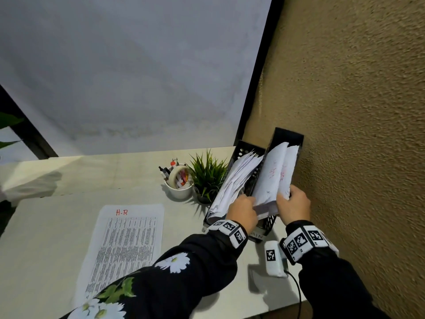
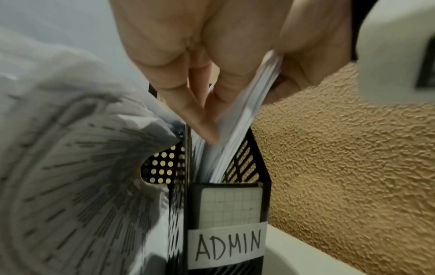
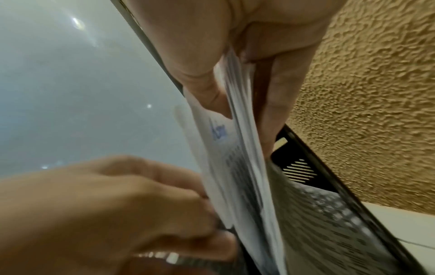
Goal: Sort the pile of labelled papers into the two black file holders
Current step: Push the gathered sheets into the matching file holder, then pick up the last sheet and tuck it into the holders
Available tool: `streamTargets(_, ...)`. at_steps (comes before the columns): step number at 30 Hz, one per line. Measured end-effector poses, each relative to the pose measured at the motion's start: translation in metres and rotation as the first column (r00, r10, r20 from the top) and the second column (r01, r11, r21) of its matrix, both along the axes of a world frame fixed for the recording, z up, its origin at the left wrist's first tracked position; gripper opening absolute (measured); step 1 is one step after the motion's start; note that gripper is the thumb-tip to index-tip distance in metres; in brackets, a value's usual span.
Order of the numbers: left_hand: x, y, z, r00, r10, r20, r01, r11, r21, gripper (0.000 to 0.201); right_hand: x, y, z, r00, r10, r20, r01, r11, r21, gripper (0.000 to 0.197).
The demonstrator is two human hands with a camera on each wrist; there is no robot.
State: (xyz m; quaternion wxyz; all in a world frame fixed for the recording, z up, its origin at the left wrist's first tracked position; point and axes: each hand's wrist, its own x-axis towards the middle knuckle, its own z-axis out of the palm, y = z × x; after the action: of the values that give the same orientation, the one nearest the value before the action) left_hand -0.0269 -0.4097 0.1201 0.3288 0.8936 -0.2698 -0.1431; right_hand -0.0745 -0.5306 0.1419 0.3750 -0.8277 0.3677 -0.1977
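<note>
Two black mesh file holders stand at the table's right end, by the wall. The left holder is full of white sheets. The right holder, labelled ADMIN, has a stack of papers leaning in it. My left hand pinches the stack's near left edge, fingers reaching down beside the sheets. My right hand grips the near right edge, the stack between thumb and fingers. One printed sheet marked H-R lies flat on the table.
A white cup with pens and a tape roll and a small green plant stand left of the holders. A white tagged device with a cable lies near the front right edge. The rough tan wall is close on the right.
</note>
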Motion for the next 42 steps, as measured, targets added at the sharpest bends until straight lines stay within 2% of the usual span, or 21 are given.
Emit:
streamTargets(2, -0.002, 0.023, 0.004, 0.999, 0.043, 0.000, -0.042, 0.985, -0.165, 0.027, -0.001, -0.002, -0.004, 1.000, -0.009, -0.013, 0.009, 1.000, 0.002, 0.016)
streamTargets(4, 0.000, 0.056, 0.006, 0.990, 0.142, -0.022, -0.142, 0.936, -0.323, 0.029, -0.001, -0.001, 0.006, 0.998, -0.052, 0.044, 0.055, 0.997, -0.050, 0.020)
streamTargets(7, 0.015, 0.123, -0.012, 0.910, 0.387, -0.146, -0.412, 0.820, -0.397, 0.025, 0.003, 0.011, 0.037, 0.971, -0.070, 0.229, 0.098, 0.988, -0.115, 0.017)
streamTargets(9, 0.032, 0.177, -0.039, 0.792, 0.584, -0.180, -0.609, 0.732, -0.304, 0.027, 0.007, 0.030, 0.057, 0.947, -0.001, 0.320, 0.053, 0.987, -0.154, 0.016)
streamTargets(11, 0.046, 0.234, -0.070, 0.671, 0.722, -0.170, -0.740, 0.667, -0.090, 0.033, 0.014, 0.058, 0.065, 0.925, 0.138, 0.354, -0.068, 0.977, -0.202, 0.013)
streamTargets(13, 0.051, 0.283, -0.098, 0.560, 0.813, -0.159, -0.796, 0.581, 0.171, 0.049, 0.022, 0.092, 0.057, 0.905, 0.277, 0.323, -0.228, 0.957, -0.180, 0.014)
streamTargets(15, 0.047, 0.316, -0.115, 0.462, 0.876, -0.141, -0.794, 0.479, 0.375, 0.072, 0.030, 0.129, 0.033, 0.901, 0.379, 0.212, -0.376, 0.925, -0.055, 0.016)
streamTargets(17, 0.041, 0.334, -0.128, 0.418, 0.892, -0.172, -0.774, 0.449, 0.446, 0.094, 0.035, 0.161, -0.006, 0.898, 0.432, 0.077, -0.438, 0.893, 0.099, 0.017)
streamTargets(19, 0.036, 0.344, -0.142, 0.408, 0.884, -0.228, -0.767, 0.468, 0.439, 0.102, 0.034, 0.186, -0.048, 0.880, 0.472, -0.049, -0.450, 0.863, 0.230, 0.023)
streamTargets(21, 0.032, 0.351, -0.154, 0.434, 0.862, -0.262, -0.741, 0.507, 0.441, 0.088, 0.027, 0.202, -0.082, 0.841, 0.506, -0.190, -0.453, 0.852, 0.262, 0.022)
streamTargets(22, 0.031, 0.353, -0.158, 0.468, 0.842, -0.267, -0.720, 0.539, 0.437, 0.070, 0.023, 0.205, -0.095, 0.830, 0.499, -0.247, -0.446, 0.862, 0.242, 0.015)
streamTargets(23, 0.030, 0.355, -0.159, 0.512, 0.819, -0.259, -0.694, 0.572, 0.438, 0.048, 0.017, 0.206, -0.102, 0.836, 0.472, -0.281, -0.429, 0.881, 0.201, 0.006)
streamTargets(24, 0.029, 0.355, -0.158, 0.552, 0.799, -0.238, -0.668, 0.594, 0.447, 0.028, 0.012, 0.203, -0.108, 0.853, 0.423, -0.307, -0.405, 0.906, 0.122, 0.009)
streamTargets(25, 0.028, 0.355, -0.156, 0.578, 0.787, -0.214, -0.656, 0.605, 0.451, 0.017, 0.009, 0.198, -0.112, 0.868, 0.371, -0.330, -0.385, 0.922, 0.022, 0.017)
streamTargets(27, 0.024, 0.354, -0.152, 0.595, 0.781, -0.192, -0.677, 0.615, 0.405, 0.023, 0.004, 0.182, -0.110, 0.900, 0.250, -0.356, -0.320, 0.935, -0.152, 0.030)
streamTargets(29, 0.020, 0.351, -0.143, 0.598, 0.781, -0.181, -0.723, 0.623, 0.300, 0.027, 0.003, 0.164, -0.105, 0.926, 0.151, -0.345, -0.230, 0.953, -0.199, 0.040)
streamTargets(32, 0.019, 0.342, -0.108, 0.595, 0.778, -0.201, -0.782, 0.618, 0.079, 0.025, 0.005, 0.144, -0.097, 0.982, 0.084, -0.166, -0.093, 0.995, -0.043, 0.063)
streamTargets(35, 0.026, 0.329, -0.048, 0.666, 0.724, -0.181, -0.744, 0.660, -0.102, 0.013, 0.015, 0.143, -0.090, 0.995, 0.057, -0.081, -0.044, 0.987, 0.154, 0.090)
streamTargets(37, 0.032, 0.320, -0.006, 0.776, 0.623, -0.098, -0.629, 0.754, -0.189, 0.019, 0.024, 0.147, -0.087, 0.997, 0.038, -0.072, -0.021, 0.975, 0.222, 0.085)
streamTargets(39, 0.036, 0.313, 0.035, 0.892, 0.453, 0.009, -0.438, 0.867, -0.238, 0.024, 0.031, 0.150, -0.083, 0.994, 0.027, -0.105, 0.001, 0.967, 0.255, 0.068)
streamTargets(42, 0.041, 0.297, 0.085, 0.961, 0.235, 0.149, -0.186, 0.941, -0.284, 0.037, 0.036, 0.149, -0.080, 0.973, 0.018, -0.229, 0.053, 0.952, 0.300, 0.057)
